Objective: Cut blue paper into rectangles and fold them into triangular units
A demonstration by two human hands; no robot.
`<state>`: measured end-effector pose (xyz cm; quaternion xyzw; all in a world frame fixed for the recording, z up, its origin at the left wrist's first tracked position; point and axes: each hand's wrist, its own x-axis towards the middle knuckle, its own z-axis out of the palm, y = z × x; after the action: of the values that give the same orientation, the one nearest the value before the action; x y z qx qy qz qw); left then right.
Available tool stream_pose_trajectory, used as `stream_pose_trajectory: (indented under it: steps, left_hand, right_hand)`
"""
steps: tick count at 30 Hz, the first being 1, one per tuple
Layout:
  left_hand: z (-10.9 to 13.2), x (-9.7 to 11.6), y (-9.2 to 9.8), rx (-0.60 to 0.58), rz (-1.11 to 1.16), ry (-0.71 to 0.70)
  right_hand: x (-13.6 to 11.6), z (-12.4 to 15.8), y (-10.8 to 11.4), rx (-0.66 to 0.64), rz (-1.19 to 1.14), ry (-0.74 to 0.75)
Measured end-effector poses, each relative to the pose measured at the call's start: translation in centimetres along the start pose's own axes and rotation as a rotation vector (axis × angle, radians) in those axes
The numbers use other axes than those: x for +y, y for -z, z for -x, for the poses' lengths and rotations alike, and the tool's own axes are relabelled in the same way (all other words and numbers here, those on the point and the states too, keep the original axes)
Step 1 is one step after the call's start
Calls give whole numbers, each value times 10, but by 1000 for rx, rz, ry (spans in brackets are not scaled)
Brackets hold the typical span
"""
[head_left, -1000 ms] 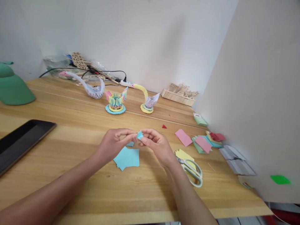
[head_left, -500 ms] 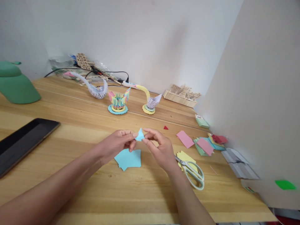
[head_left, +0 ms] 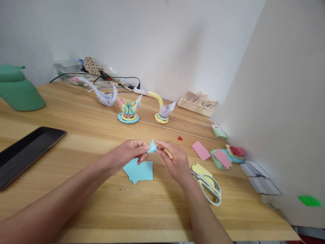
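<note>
A small folded piece of light blue paper (head_left: 152,146), roughly triangular with its point up, is held above the table between my two hands. My left hand (head_left: 135,150) pinches its left corner between thumb and fingers. On the other side, my right hand (head_left: 174,156) has thumb and index finger closed on the right corner. Below them lies a loose stack of light blue paper sheets (head_left: 142,171), partly covered by my left hand. Scissors (head_left: 209,188) with pale handles rest on yellow paper sheets (head_left: 204,172) beside my right wrist.
Behind my hands stand a multicoloured paper model (head_left: 129,110), a yellow-necked paper swan (head_left: 166,111) and a white paper swan (head_left: 108,97). A dark tablet (head_left: 30,152) lies at left. Pink sheets (head_left: 200,150), a small red folded piece (head_left: 180,138) and more paper stacks (head_left: 220,159) sit at right.
My right fingers have closed in on the right corner of the blue paper, which now looks narrower. Both hands stay in nearly the same place.
</note>
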<state>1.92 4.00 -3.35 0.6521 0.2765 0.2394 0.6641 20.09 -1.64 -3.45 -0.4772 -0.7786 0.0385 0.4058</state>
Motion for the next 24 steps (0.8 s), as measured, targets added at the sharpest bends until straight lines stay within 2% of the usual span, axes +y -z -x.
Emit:
stream_pose_trajectory:
  steps: [5,11,15,17,18,22,24]
  left_hand:
    - [0,-9,5,-219,195,34]
    - [1,-17,10,-360,209,73]
    - [2,-15,9,-395,227,99]
    - [0,-14,8,-351,174,73]
    - [0,-13,7,-291,134,48]
    - [-4,-8,3,51,-15,-67]
    - [-4,-5,-1,164,-132,-113]
  right_hand:
    - [-2,0,2,-37,-41,28]
    - [-5,0,6,-123,-72,96]
    - [-5,-1,8,-164,-101,85]
    - [-3,-1,9,-159,-69,61]
    - [-2,-1,9,-146,-46,45]
    - [3,-2,10,-84,29,-7]
    - [4,-2,9,-87,40,-9]
